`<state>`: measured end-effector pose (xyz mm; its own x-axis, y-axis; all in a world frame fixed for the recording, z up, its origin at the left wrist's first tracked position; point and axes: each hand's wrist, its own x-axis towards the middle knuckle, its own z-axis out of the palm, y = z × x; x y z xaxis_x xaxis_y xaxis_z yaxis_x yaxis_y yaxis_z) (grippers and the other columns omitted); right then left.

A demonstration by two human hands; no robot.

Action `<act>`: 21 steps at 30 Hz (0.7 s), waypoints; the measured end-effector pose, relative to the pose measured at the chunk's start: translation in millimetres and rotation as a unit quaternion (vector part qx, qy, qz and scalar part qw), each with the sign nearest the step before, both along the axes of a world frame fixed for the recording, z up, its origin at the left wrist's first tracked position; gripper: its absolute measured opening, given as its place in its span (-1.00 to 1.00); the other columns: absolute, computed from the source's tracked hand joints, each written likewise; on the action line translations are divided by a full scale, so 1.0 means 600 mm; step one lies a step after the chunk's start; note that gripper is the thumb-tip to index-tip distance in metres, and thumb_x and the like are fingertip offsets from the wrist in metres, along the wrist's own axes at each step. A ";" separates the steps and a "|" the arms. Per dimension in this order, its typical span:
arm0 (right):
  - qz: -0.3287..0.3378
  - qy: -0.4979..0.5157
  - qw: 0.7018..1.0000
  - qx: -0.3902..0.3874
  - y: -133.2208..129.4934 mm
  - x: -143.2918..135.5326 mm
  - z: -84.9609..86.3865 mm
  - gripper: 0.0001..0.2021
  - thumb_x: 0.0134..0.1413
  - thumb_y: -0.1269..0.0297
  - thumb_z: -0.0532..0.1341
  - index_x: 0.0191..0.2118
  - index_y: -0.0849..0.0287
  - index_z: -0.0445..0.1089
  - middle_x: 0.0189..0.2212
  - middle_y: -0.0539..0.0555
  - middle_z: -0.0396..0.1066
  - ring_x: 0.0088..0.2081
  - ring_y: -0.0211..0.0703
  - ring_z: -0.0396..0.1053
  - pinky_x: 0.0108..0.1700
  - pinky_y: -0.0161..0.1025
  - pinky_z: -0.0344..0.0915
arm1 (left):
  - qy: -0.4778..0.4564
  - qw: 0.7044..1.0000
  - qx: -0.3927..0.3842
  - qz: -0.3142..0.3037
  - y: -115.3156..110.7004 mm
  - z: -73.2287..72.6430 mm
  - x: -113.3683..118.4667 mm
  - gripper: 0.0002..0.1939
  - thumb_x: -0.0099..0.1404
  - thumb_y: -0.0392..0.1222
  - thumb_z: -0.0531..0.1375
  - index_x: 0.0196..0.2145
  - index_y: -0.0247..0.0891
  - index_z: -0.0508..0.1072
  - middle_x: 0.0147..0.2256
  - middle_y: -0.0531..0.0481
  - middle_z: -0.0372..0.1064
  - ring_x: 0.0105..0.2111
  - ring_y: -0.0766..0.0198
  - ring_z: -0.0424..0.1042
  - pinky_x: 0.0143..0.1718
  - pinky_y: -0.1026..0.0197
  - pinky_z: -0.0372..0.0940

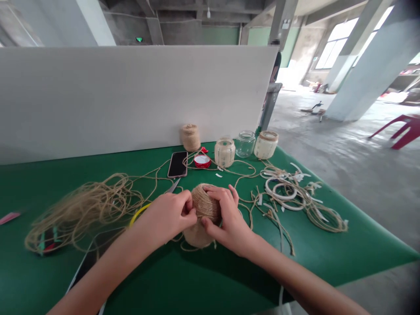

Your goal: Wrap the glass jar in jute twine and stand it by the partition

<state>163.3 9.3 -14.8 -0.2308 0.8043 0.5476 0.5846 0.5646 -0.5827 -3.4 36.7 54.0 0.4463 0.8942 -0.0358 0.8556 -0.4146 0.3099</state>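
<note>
A jar [205,204], its upper part covered in rows of jute twine and its lower part pale beige, is held tilted above the green tabletop. My right hand [228,214] is wrapped round its right side, with the fingers over the top end and the thumb low on the front. My left hand [173,214] is closed in a pinch against the left side, at the edge of the twine rows. The twine between those fingertips is mostly hidden. Just behind my left hand lie scissors with a yellow handle [139,213] and a pointed blade.
Loose jute twine [98,201] heaps at left. Behind stand a twine-wrapped jar [190,138], a phone [177,165], a red tape roll [202,162], a partly covered jar [225,153] and a clear glass jar [245,144]. White rings [285,197] and twine scraps lie right. A white panel [131,96] borders the back.
</note>
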 end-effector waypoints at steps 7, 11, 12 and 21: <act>-0.015 0.011 1.000 0.000 -0.001 -0.002 -0.001 -0.59 -0.12 0.36 0.15 -0.08 0.09 0.06 -0.01 0.12 0.25 0.06 -0.02 0.16 0.19 0.11 -0.33 | 0.013 1.000 0.017 0.000 0.004 -0.002 0.003 -0.90 0.10 -0.22 0.03 -0.55 -0.20 0.19 -0.63 0.12 0.22 -0.63 0.35 0.21 -0.59 0.30 -0.01; -0.013 0.012 1.000 0.000 -0.001 -0.002 0.000 -0.58 -0.12 0.35 0.15 -0.08 0.10 0.06 -0.01 0.12 0.25 0.07 -0.02 0.16 0.19 0.10 -0.33 | 0.010 1.000 0.018 -0.004 0.005 -0.001 0.003 -0.89 0.11 -0.24 0.01 -0.56 -0.20 0.18 -0.65 0.13 0.19 -0.64 0.35 0.19 -0.59 0.30 -0.03; -0.013 0.012 1.000 0.000 -0.001 -0.002 0.000 -0.58 -0.12 0.35 0.15 -0.08 0.10 0.06 -0.01 0.12 0.25 0.07 -0.02 0.15 0.19 0.10 -0.33 | 0.010 1.000 0.018 -0.006 0.006 -0.001 0.002 -0.88 0.12 -0.24 0.01 -0.56 -0.21 0.18 -0.64 0.13 0.19 -0.64 0.36 0.18 -0.58 0.30 -0.02; -0.027 0.014 0.999 -0.020 0.002 0.000 -0.002 -0.58 -0.13 0.36 0.17 -0.08 0.09 0.06 -0.02 0.11 0.26 0.04 -0.02 0.17 0.18 0.11 -0.33 | -0.018 0.998 0.014 -0.058 0.012 -0.012 -0.015 -0.84 0.23 -0.17 -0.01 -0.46 -0.21 0.26 -0.56 0.12 0.27 -0.55 0.36 0.26 -0.50 0.32 0.08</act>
<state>163.2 10.8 -15.8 -0.1716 0.8368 0.5199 0.5975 0.5080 -0.6204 -12.2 43.9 46.6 0.5469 0.8372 0.0066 0.7903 -0.5189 0.3257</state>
